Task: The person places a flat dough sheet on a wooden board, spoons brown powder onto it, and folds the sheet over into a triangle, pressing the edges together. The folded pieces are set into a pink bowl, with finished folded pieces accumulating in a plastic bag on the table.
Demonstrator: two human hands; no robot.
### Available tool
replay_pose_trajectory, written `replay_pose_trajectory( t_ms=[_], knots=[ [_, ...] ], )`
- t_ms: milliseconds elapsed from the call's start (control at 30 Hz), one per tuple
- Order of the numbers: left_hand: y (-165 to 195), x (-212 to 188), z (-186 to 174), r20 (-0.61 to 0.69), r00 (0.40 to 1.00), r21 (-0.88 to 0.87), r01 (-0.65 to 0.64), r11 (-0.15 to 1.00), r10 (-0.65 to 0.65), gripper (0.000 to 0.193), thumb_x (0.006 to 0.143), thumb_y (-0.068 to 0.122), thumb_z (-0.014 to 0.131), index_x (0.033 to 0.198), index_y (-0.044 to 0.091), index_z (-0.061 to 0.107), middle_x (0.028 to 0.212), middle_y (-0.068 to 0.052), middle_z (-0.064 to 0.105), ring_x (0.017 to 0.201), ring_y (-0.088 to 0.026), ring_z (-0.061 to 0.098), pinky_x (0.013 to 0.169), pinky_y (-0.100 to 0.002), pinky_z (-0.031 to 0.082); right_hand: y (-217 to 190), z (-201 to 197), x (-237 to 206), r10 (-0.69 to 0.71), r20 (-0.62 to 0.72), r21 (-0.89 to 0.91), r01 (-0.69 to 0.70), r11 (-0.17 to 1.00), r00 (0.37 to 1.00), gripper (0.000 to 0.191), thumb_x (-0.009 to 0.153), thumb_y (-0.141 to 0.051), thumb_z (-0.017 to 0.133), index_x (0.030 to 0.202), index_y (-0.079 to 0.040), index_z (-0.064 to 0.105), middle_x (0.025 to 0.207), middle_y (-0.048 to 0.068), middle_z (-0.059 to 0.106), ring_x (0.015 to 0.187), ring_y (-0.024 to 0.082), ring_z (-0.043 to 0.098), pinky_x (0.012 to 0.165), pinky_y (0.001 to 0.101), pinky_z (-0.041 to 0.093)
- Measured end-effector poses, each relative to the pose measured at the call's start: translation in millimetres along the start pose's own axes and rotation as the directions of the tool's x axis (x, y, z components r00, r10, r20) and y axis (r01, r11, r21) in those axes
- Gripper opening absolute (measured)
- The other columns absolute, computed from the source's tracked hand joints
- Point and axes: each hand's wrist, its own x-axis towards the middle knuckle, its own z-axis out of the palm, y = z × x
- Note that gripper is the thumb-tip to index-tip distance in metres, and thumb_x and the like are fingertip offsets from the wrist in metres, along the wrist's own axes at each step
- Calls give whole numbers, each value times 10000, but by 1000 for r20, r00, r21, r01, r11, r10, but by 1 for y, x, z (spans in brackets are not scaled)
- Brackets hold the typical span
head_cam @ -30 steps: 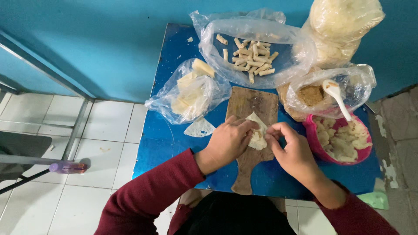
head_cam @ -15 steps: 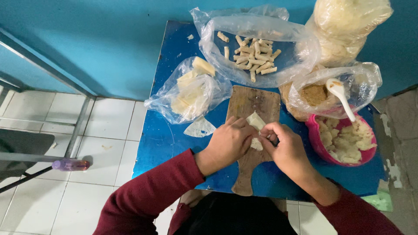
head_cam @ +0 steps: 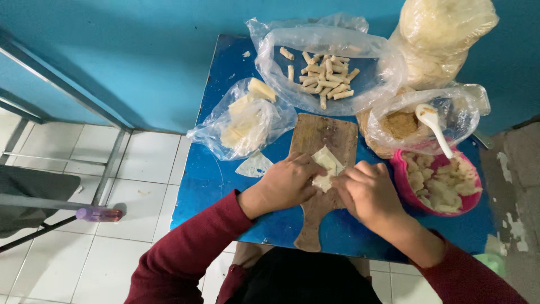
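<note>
1. Head view, counts: two hands work on one wooden cutting board [head_cam: 320,169]. One pale wrapper sheet [head_cam: 326,168] lies on the board's middle. Three clear plastic bags sit behind: one of small rolled pieces [head_cam: 326,79], one of pale sheets [head_cam: 244,121], one of brown crumbs [head_cam: 402,126] with a white spoon [head_cam: 434,126]. One pink bowl [head_cam: 402,169] of filling stands at the right.
2. The left hand [head_cam: 287,183] presses curled fingers on the sheet's left edge; the right hand [head_cam: 365,188] pinches its right edge with bent fingers.
3. Since half a second ago, the hands sit slightly lower on the sheet, exposing more of it.
4. Everything rests on a blue table [head_cam: 208,180] against a blue wall [head_cam: 112,50], above a white tiled floor [head_cam: 140,186].
</note>
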Motion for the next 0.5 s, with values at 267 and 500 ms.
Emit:
replay_pose_trajectory(
  t_ms=[267,500],
  knots=[
    [0,3,6,-63,996,62,62,996,-58,204,855,196,697,1042,117,715,1021,-112,679,1021,-328,670,844,-433,559,10,6,11,87,9,143,-87,986,996,156,822,-200,736,918,-77,736,886,36,714,852,292,619,735,434,420],
    [-8,16,4,84,986,42,141,989,-144,170,827,191,696,975,110,722,923,-136,712,877,-365,706,732,-479,570,2,4,21,139,67,41,-141,989,988,103,832,-214,732,851,-112,724,800,47,671,849,316,605,729,465,406]
  ],
)
